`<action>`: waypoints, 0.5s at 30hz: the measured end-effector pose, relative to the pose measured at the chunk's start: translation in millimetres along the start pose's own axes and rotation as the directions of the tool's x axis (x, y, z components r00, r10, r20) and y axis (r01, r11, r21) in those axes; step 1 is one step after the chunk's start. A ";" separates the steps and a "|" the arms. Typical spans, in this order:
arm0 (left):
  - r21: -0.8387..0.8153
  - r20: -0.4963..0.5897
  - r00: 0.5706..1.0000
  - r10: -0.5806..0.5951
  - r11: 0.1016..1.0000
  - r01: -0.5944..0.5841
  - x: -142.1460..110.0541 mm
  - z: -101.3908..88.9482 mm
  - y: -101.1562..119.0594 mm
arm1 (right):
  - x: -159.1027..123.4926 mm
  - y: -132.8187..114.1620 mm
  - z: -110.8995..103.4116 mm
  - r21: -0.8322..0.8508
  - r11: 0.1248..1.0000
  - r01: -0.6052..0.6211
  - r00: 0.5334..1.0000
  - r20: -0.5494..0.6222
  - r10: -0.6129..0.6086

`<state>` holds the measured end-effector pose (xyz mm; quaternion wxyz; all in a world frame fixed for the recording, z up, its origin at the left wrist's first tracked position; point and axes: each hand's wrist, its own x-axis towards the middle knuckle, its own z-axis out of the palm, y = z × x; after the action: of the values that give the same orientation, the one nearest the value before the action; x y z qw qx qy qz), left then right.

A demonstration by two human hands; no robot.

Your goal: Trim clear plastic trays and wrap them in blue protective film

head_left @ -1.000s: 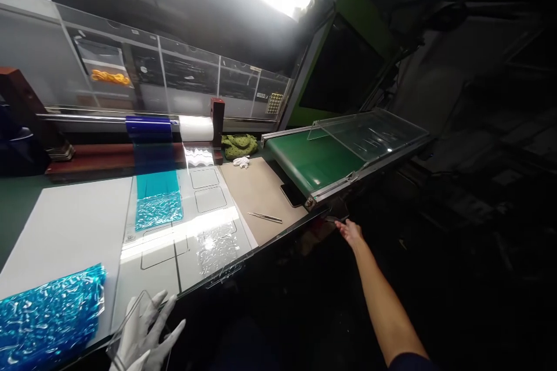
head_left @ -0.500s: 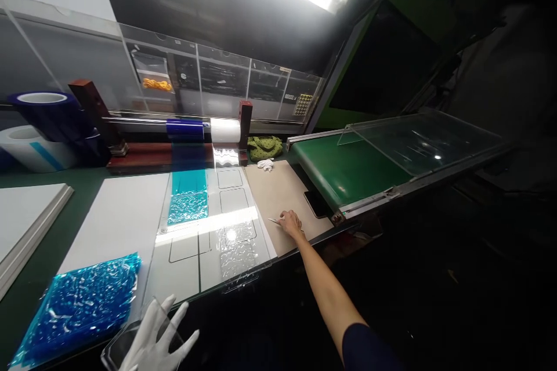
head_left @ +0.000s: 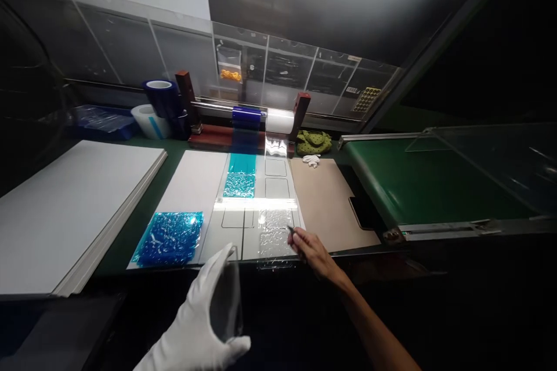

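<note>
My left hand (head_left: 200,316), in a white glove, grips a clear rounded-corner panel (head_left: 232,295) by its edges, in front of the bench. Bare, my right hand (head_left: 312,249) pinches a small thin tool with a dark tip (head_left: 291,230); its exact kind is too small to make out. That tip is at the right edge of the clear film pieces (head_left: 275,239), which lie on a glass plate (head_left: 227,237) marked with rounded outlines. Blue-green film (head_left: 240,184) lies farther back on the plate. A stack of blue film pieces (head_left: 172,239) rests left of it.
Film rolls, blue (head_left: 246,118) and white (head_left: 279,120), hang on a rod behind the plate. A thick stack of white sheets (head_left: 82,208) occupies the left. Rightward are a brown board (head_left: 326,203), a phone (head_left: 361,213) and a green conveyor belt (head_left: 387,182).
My right hand has lifted the small tool from the brown board and moved left to the clear film. My left hand has risen with the clear panel, and the view has turned left.
</note>
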<state>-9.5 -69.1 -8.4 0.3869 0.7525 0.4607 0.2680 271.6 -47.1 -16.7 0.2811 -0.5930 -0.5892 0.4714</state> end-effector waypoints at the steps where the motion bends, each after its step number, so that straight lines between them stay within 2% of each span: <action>1: 0.112 0.017 0.998 0.068 0.991 -0.070 0.1 -2.9 5.2 | -14.2 -20.8 10.0 0.050 0.998 0.043 0.995 0.087 -0.048; 4: 0.287 0.069 0.976 0.205 0.933 -0.217 -1.3 -9.1 17.3 | -48.4 -68.1 32.7 0.024 0.994 0.104 0.967 0.233 -0.106; 6: 0.307 0.091 0.969 0.231 0.919 -0.248 -4.1 -12.1 23.6 | -59.8 -81.7 43.1 -0.009 0.993 0.114 0.958 0.267 -0.107; 10: 0.283 0.124 0.970 0.208 0.930 -0.236 -13.5 -17.3 31.4 | -63.6 -81.5 58.9 -0.004 0.986 0.164 0.954 0.256 -0.157; 15: 0.259 0.160 0.967 0.200 0.936 -0.237 -25.0 -20.9 31.2 | -65.1 -80.3 70.4 -0.019 0.973 0.229 0.949 0.227 -0.219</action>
<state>-21.0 -93.3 27.9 0.2755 0.8615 0.3806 0.1924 183.1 -113.6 41.6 0.2511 -0.4718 -0.6909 0.4868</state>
